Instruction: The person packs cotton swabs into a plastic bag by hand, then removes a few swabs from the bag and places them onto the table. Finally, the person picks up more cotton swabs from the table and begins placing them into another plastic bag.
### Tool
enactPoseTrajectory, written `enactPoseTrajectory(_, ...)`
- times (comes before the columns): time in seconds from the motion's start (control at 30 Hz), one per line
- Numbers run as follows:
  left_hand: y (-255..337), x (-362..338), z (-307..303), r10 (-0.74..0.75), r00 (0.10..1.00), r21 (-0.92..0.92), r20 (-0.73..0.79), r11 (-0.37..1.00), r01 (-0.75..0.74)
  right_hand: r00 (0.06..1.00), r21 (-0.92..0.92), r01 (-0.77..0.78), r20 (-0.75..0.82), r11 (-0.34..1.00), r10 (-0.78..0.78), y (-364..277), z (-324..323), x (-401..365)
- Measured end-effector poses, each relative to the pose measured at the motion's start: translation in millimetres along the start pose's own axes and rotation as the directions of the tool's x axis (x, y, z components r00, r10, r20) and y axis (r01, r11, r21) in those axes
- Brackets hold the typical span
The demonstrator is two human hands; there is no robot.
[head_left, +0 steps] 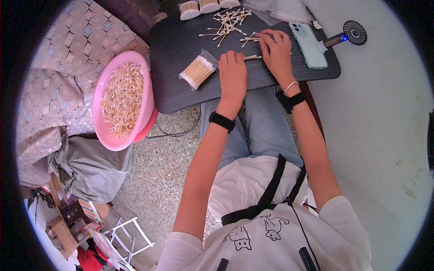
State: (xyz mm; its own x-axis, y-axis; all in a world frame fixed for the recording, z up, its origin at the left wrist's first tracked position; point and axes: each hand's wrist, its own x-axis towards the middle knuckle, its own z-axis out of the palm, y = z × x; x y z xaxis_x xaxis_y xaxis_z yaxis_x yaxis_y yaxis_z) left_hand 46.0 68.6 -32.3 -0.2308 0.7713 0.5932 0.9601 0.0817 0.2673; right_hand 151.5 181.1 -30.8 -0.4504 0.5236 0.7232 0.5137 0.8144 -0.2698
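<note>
Over the black table, my left hand [233, 74] has its fingers curled down and closed round the left end of a few cotton swabs [253, 57], whose other tips stick out to the right. My right hand [276, 52] is beside it, its thumb and fingers bent together at a few loose swabs [249, 39]; what it grips is too small to make out. Behind the hands lies a loose heap of swabs [229, 22]. Left of my left hand is a clear bag packed with swabs [198, 72].
A pink basin [98, 113] full of swabs stands left of the black table [174, 90]. Packed swab bundles [190, 10] and clear plastic bags [289, 10] lie at the back. A phone [309, 47] and small fan [355, 33] are at the right, near a pale wall.
</note>
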Motion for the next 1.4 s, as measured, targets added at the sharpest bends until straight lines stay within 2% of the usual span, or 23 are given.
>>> enactPoseTrajectory(0.13,-4,-1,-4,-0.008,0.999,-0.142,-0.033,0.99,0.004,0.976,0.341,0.134,0.116,0.93,-0.183,-11,-16,4)
enactPoseTrajectory(0.23,-5,1,-10,-0.079,0.996,-0.331,-0.045,0.942,0.06,0.969,0.443,0.112,0.148,0.89,-0.196,-9,-10,0)
enactPoseTrajectory(0.3,-8,2,-18,-0.126,0.992,-0.448,-0.006,0.887,0.111,0.951,0.521,-0.052,0.285,0.852,-0.116,-6,-12,0)
enactPoseTrajectory(0.33,-8,3,-24,-0.192,0.98,-0.524,0.049,0.831,0.189,0.931,0.55,-0.136,0.355,0.824,-0.083,-8,-13,1)
enactPoseTrajectory(0.4,-6,4,-34,-0.299,0.939,-0.652,0.171,0.68,0.336,0.908,0.601,-0.248,0.417,0.76,-0.034,-11,-16,2)
enactPoseTrajectory(0.5,-10,1,-41,-0.381,0.864,-0.773,0.33,0.415,0.479,0.867,0.655,-0.4,0.497,0.642,0.033,-20,-18,-4)
enactPoseTrajectory(0.63,-11,-5,-50,-0.392,0.845,-0.776,0.363,0.375,0.507,0.792,0.7,-0.602,0.586,0.385,0.173,-42,-14,-14)
enactPoseTrajectory(0.73,-10,-11,-51,-0.367,0.842,-0.794,0.396,0.323,0.514,0.761,0.698,-0.649,0.592,0.303,0.267,-57,-19,-19)
enactPoseTrajectory(0.83,-10,-15,-54,-0.33,0.833,-0.782,0.444,0.31,0.54,0.784,0.636,-0.614,0.56,0.468,0.268,-65,-25,-20)
enactPoseTrajectory(0.93,-11,-14,-64,-0.304,0.842,-0.782,0.446,0.324,0.532,0.748,0.602,-0.648,0.619,0.467,0.239,-69,-35,-19)
enactPoseTrajectory(1.0,-16,-14,-70,-0.281,0.851,-0.762,0.445,0.381,0.524,0.732,0.567,-0.604,0.673,0.56,0.107,-65,-44,-19)
enactPoseTrajectory(1.03,-18,-15,-70,-0.269,0.852,-0.77,0.449,0.368,0.521,0.714,0.551,-0.576,0.699,0.604,0.043,-63,-48,-19)
enactPoseTrajectory(1.13,-20,-19,-67,-0.258,0.869,-0.789,0.422,0.367,0.492,0.719,0.558,-0.52,0.695,0.646,-0.021,-63,-57,-15)
enactPoseTrajectory(1.23,-14,-23,-66,-0.283,0.897,-0.807,0.338,0.404,0.432,0.847,0.621,-0.386,0.532,0.682,-0.006,-63,-53,-17)
enactPoseTrajectory(1.33,-9,-21,-69,-0.314,0.89,-0.84,0.33,0.332,0.429,0.84,0.598,-0.387,0.543,0.702,0.0,-67,-58,-14)
enactPoseTrajectory(1.4,-6,-18,-80,-0.354,0.854,-0.844,0.382,0.243,0.478,0.816,0.638,-0.457,0.578,0.62,0.007,-69,-57,-15)
